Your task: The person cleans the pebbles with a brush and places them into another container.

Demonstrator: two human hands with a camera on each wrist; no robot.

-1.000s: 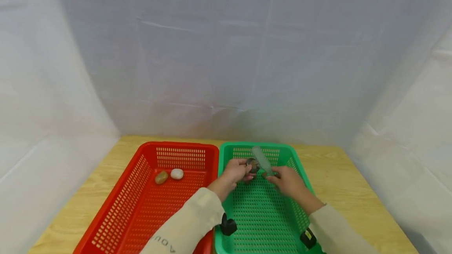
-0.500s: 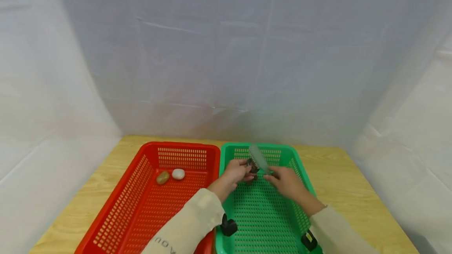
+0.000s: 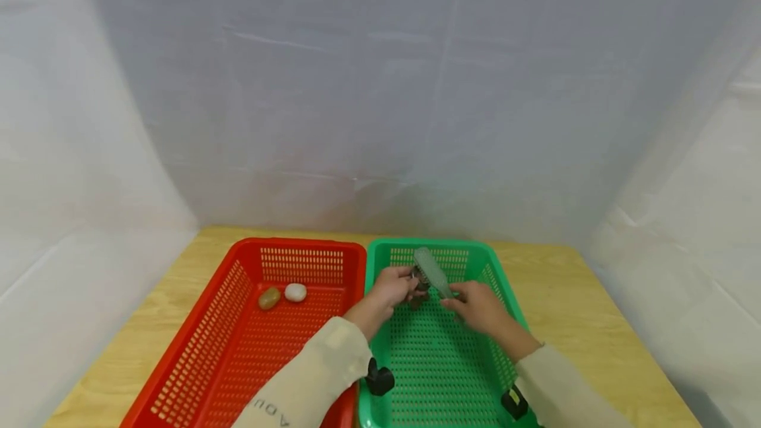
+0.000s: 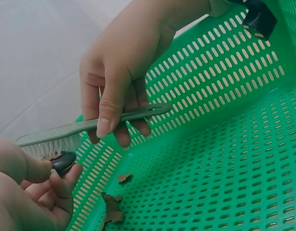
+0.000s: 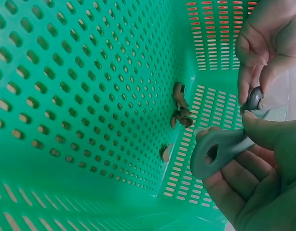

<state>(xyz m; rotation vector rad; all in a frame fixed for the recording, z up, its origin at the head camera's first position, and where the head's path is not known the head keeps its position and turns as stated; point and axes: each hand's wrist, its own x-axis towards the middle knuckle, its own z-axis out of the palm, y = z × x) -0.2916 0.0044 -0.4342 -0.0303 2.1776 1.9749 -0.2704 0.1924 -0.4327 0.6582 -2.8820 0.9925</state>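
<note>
Over the far end of the green basket [image 3: 436, 408], my left hand [image 3: 386, 290] pinches a smooth dark stone [image 4: 64, 162] between thumb and fingers. Some brown crust shows on the stone's upper side. My right hand [image 3: 483, 310] grips the handle of a grey-green brush [image 3: 434, 274], thumb on top and fingers beneath. White bristles [image 4: 58, 146] face down right at the stone, as the left wrist view shows. Beneath the hands, several brown flakes [image 4: 114, 212] lie on the basket's floor. In the right wrist view the brush's handle hole is near, and the brush head is partly hidden by my thumb.
To the left stands a red basket [image 3: 196, 289], side by side with the green one. A tan stone [image 3: 269, 298] and a white stone [image 3: 295, 292] lie in its far part. Both baskets stand on a wooden table [image 3: 579, 296] with pale sheeting [image 3: 380, 98] behind.
The brush head has shifted a little left and down, over the stone in my left hand. My left hand keeps its hold on the stone at nearly the same spot.
</note>
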